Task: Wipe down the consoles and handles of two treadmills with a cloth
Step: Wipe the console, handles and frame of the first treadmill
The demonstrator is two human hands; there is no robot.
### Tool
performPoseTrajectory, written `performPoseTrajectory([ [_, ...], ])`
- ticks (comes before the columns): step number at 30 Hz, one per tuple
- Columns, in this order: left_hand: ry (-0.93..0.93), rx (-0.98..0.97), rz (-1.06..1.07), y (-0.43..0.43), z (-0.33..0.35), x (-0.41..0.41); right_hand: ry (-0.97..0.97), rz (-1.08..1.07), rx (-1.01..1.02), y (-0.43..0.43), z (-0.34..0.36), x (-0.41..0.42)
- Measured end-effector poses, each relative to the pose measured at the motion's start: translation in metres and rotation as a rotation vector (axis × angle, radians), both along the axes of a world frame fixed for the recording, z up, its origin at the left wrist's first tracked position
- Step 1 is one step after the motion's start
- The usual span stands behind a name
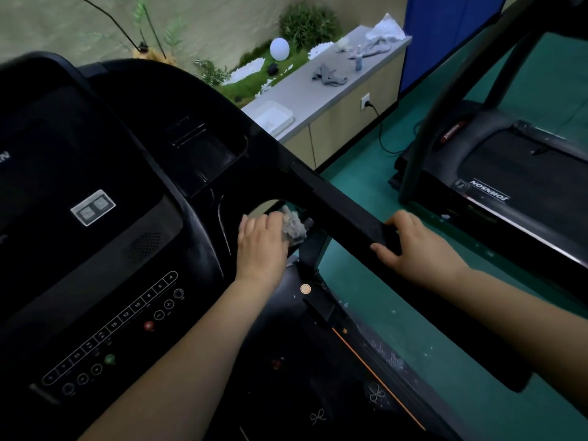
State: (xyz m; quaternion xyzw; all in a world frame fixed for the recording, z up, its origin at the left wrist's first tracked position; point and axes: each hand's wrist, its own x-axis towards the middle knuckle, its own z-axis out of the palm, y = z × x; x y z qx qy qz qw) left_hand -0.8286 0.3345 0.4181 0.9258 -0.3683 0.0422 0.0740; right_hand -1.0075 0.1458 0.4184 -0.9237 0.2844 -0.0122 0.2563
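Two bare forearms reach in from the near edge toward a treadmill's dark front. On the left, the left hand (pixel 261 241) holds a crumpled grey cloth (pixel 295 225), fingers close together and bent over the wad, which bulges out on the thumb side. The thumb itself is hidden, so the exact pinch cannot be told. Hand and cloth press against the inner rim of the curved opening where the wide black plastic console (pixel 95 148) meets its side arm, a tucked-away spot that seems to be the part being wiped now. To the right, the right hand (pixel 413 240) wraps a long black padded handrail (pixel 346 208) that runs diagonally from the console toward the near right. Its fingers curl over the far edge and the thumb hooks the near edge, likely to steady the body while the other hand works. A strip of small round and numbered buttons (pixel 127 319) sits on the console's near left face. Far right, across a green floor (pixel 397 313), stands a second treadmill (pixel 509 167) with a black belt deck; whether it has been wiped cannot be told. Along the far wall a pale grey countertop (pixel 296 93) carries spare grey rags (pixel 329 75) and a small blue spray bottle (pixel 358 62), well apart from the work and probably parked there as supplies.
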Motion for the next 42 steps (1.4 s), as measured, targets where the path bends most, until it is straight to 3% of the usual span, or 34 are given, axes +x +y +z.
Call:
performPoseTrajectory([
  [4,-0.180,-0.139,0.258,0.058,0.023,0.006,-0.014,-0.004,-0.012,0.004,0.000,0.019],
  [9,-0.088,0.116,0.263,0.108,-0.017,0.005,-0.020,-0.029,-0.063,0.010,-0.002,0.026],
  [16,-0.144,0.177,0.327,0.065,-0.016,0.052,-0.008,-0.029,-0.105,0.011,-0.001,0.025],
  [23,-0.198,0.255,0.164,0.010,0.003,0.104,-0.021,-0.007,-0.138,0.009,-0.004,0.025],
  [32,-0.095,0.240,-0.333,-0.063,0.024,0.141,-0.019,0.000,-0.166,0.010,-0.006,0.026],
  [35,-0.118,0.258,-0.391,-0.066,0.027,0.148,-0.016,0.004,-0.177,0.010,-0.007,0.026],
  [37,-0.147,0.248,-0.344,-0.070,0.030,0.158,-0.012,0.007,-0.184,0.009,-0.008,0.027],
  [42,-0.144,0.098,0.000,-0.092,0.049,0.198,-0.014,0.004,-0.183,0.009,-0.008,0.027],
])
